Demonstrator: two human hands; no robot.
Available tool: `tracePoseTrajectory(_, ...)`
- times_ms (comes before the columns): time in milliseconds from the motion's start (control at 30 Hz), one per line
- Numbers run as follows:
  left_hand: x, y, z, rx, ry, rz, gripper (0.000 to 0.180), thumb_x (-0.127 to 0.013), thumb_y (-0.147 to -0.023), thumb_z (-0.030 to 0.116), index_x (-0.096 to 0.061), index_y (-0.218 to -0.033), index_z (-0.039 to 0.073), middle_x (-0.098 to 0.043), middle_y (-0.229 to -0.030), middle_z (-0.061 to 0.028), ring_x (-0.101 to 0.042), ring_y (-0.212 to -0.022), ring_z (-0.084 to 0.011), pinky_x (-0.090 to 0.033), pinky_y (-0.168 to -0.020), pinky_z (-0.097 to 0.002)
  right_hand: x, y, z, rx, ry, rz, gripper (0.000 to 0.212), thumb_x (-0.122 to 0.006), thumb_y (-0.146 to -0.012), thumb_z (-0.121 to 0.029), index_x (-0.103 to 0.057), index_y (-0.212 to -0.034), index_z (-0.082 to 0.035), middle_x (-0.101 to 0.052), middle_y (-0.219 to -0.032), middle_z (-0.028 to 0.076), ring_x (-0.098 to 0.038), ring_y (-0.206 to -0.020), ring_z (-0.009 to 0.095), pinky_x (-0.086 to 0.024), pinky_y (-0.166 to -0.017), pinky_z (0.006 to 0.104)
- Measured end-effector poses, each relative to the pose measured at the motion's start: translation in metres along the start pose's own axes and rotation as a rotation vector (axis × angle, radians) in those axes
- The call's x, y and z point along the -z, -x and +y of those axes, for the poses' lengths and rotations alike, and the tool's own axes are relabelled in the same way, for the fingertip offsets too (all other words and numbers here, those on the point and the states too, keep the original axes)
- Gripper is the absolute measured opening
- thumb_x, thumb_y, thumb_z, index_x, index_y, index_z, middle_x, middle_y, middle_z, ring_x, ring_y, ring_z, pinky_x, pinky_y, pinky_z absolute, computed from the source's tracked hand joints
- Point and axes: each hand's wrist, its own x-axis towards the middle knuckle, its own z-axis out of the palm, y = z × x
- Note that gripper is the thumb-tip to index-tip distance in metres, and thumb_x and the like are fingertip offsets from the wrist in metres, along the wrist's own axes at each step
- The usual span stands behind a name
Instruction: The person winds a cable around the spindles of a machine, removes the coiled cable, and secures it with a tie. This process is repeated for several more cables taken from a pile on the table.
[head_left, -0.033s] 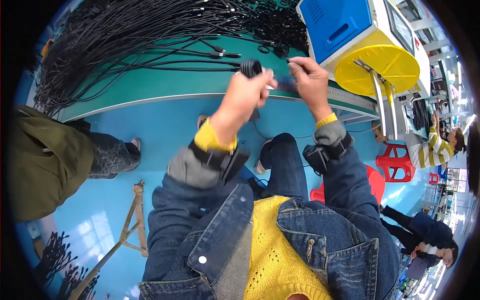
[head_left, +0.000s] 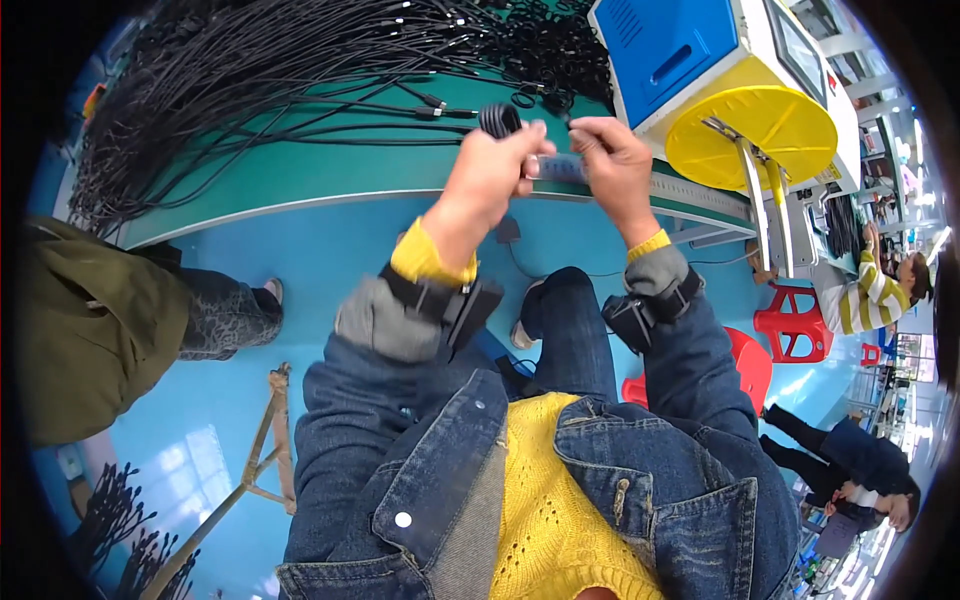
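My left hand [head_left: 484, 172] is closed around a black cable wound into a small coil [head_left: 498, 120], whose loops stand up past the fingers. Just to its right, my right hand [head_left: 618, 165] has thumb and forefinger pinched together over the table's front edge. A dark tip shows at those fingers, but what they hold is too small to name. A blurred grey-blue strip [head_left: 560, 167] appears between the two hands. Behind them, loose black cables [head_left: 430, 108] with plug ends lie on the green table [head_left: 300, 170].
A big heap of black cables [head_left: 250, 60] covers the table's far left. At right stands a blue-and-white machine [head_left: 670, 50] with a yellow disc [head_left: 750, 135]. Red stools [head_left: 792, 322] are on the floor. A person in an olive coat [head_left: 90, 330] is at left.
Both hands have shifted only slightly, staying close together. The coil remains in my left hand, and the pinch of my right hand persists.
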Motion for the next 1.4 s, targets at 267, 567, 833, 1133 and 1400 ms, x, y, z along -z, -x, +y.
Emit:
tracePoseTrajectory(267,-0.028,-0.038,0.002,-0.011,0.102,-0.029,0.008,-0.061,-0.08,0.003,-0.054,-0.084,0.005,-0.06,-0.079,-0.0058,-0.05,-0.059,-0.0084,-0.037,-0.045,-0.019,0.007,0.006,-0.004,0.271,0.009,0.054,0.01,-0.063,-0.077,-0.008,-0.063,-0.085,-0.003,-0.061,-0.076,0.006,-0.057,-0.063,0.015,-0.045,-0.055,0.0243)
tracePoseTrajectory(567,-0.045,-0.052,-0.002,-0.146,-0.096,0.099,0.013,-0.063,-0.076,0.0,-0.053,-0.082,0.005,-0.06,-0.075,-0.0047,-0.05,-0.058,-0.0084,-0.038,-0.045,-0.0207,0.011,-0.008,-0.006,-0.538,-0.647,-0.034,0.012,-0.06,-0.084,-0.014,-0.063,-0.086,-0.003,-0.06,-0.079,0.0,-0.052,-0.064,0.006,-0.042,-0.054,0.0187)
tracePoseTrajectory(833,-0.035,-0.062,0.004,-0.331,-0.318,0.224,0.013,-0.066,-0.072,0.0,-0.056,-0.079,0.005,-0.058,-0.067,-0.0014,-0.05,-0.054,-0.0073,-0.037,-0.046,-0.0208,0.008,0.0,0.0,-0.683,-1.076,0.237,0.011,-0.059,-0.085,-0.014,-0.06,-0.089,-0.004,-0.058,-0.08,0.0,-0.048,-0.065,0.006,-0.04,-0.055,0.0178)
tracePoseTrajectory(1133,-0.015,-0.084,0.01,-0.374,-0.942,0.108,0.011,-0.067,-0.069,0.001,-0.057,-0.073,0.002,-0.057,-0.065,-0.0003,-0.052,-0.056,-0.0086,-0.042,-0.053,-0.024,0.02,0.007,0.002,-0.543,-1.12,0.04,0.01,-0.058,-0.085,-0.011,-0.057,-0.092,-0.003,-0.056,-0.084,0.001,-0.047,-0.064,0.006,-0.04,-0.054,0.0182)
tracePoseTrajectory(1400,-0.065,0.005,0.007,-0.135,-0.414,-0.012,0.014,-0.066,-0.077,0.018,-0.057,-0.076,0.008,-0.053,-0.063,0.0032,-0.046,-0.052,-0.0053,-0.037,-0.047,-0.0198,0.029,0.035,-0.025,-0.588,-0.909,-0.099,0.012,-0.057,-0.085,-0.014,-0.06,-0.084,-0.003,-0.055,-0.067,0.0,-0.047,-0.052,0.006,-0.038,-0.046,0.0196)
